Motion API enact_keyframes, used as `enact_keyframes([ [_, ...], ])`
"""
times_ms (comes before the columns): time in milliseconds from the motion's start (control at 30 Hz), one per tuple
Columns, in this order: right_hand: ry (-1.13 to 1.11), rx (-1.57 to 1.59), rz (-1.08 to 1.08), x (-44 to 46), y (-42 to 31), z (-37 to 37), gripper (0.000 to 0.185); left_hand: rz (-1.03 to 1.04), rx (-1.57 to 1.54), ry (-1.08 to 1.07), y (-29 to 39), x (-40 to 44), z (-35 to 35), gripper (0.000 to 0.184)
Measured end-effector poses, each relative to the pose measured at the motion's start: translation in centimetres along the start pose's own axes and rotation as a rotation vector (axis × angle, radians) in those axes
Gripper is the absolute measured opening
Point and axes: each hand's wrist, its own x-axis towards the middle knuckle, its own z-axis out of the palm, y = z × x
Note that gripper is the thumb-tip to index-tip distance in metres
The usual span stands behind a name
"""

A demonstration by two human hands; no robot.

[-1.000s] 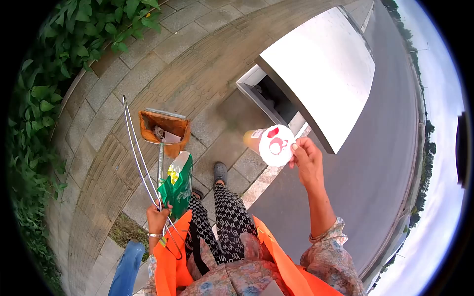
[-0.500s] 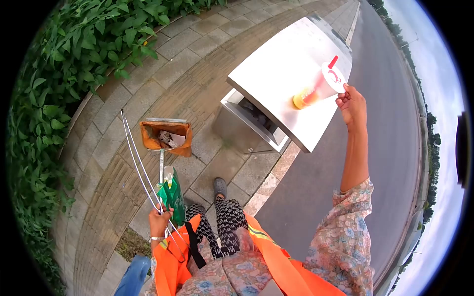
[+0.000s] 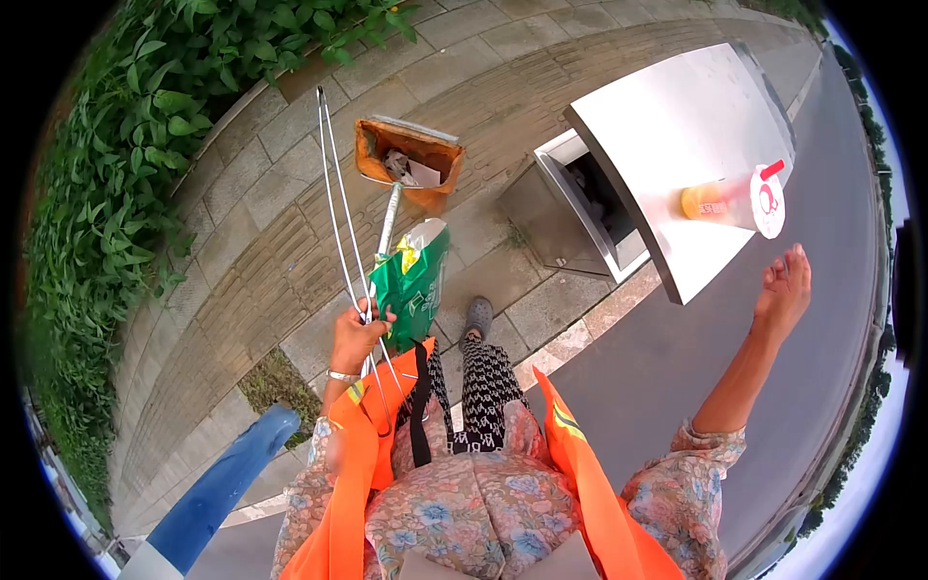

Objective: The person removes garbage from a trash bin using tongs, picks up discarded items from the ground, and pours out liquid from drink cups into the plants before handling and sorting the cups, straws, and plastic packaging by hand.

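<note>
My left hand [image 3: 360, 333] is closed round a pair of long metal litter tongs [image 3: 340, 213]. A green plastic bag [image 3: 416, 280] and the pale handle [image 3: 389, 224] of an orange dustpan [image 3: 445, 188] are at the same hand; how it grips them is partly hidden. Crumpled litter [image 3: 411, 169] lies inside the dustpan. My right hand [image 3: 785, 290] is off the cup, just below its lid, with nothing in it and fingers loosely apart. The clear plastic drink cup [image 3: 725, 203], with a white lid, red straw and orange drink, is on the metal bin's top [image 3: 677, 126].
Below the top, the bin's side opening [image 3: 594, 198] shows dark contents. Leafy bushes [image 3: 145, 126] line the paving on the left, and a road [image 3: 822, 222] runs along the right. A blue post [image 3: 222, 483] rises at lower left.
My right hand has let go of the cup lid and drawn back from it. The view has shifted, so the bin, dustpan and cup appear farther right. My left hand keeps its hold on the tongs.
</note>
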Motion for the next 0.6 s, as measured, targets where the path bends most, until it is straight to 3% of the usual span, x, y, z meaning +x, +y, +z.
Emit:
enact_keyframes([
  [33,0.053,-0.005,-0.074,-0.5,0.6,-1.0,0.018,-0.007,-0.002,-0.007,0.1,0.1,0.1,0.023],
  [100,-0.067,-0.046,-0.058,-6.3,2.5,0.0,0.012,-0.017,-0.016,0.01,0.6,-0.7,0.4,0.02],
  [167,-0.431,-0.254,0.152,-12.2,4.2,4.2,0.009,-0.027,0.047,0.0,1.9,-0.7,0.9,0.017],
  [233,-0.998,-0.367,-0.083,-16.4,9.6,7.4,0.011,-0.039,0.047,-0.002,1.6,-0.4,0.7,0.017],
  [300,-1.257,-0.328,-0.151,-20.6,12.5,12.0,0.015,-0.041,0.047,-0.037,1.3,-0.1,0.5,0.025],
  [333,-1.304,-0.192,-0.466,-23.4,16.1,13.8,0.026,-0.069,0.059,-0.033,1.3,-0.7,0.4,0.024],
  [400,-1.383,-0.228,-0.587,-26.0,16.8,17.7,0.036,-0.067,0.12,-0.039,2.1,-0.8,0.6,0.023],
  [433,-1.382,-0.224,-0.577,-27.5,18.1,18.9,0.036,-0.055,0.174,-0.049,2.2,-0.9,0.5,0.023],
  [500,-1.783,-0.168,-0.297,-29.9,21.5,20.1,0.032,-0.058,0.187,-0.052,2.2,-0.9,0.6,0.023],
  [600,-1.904,-0.215,-0.139,-31.3,20.7,19.5,0.034,-0.059,0.167,-0.041,1.0,-1.0,0.1,0.023],
])
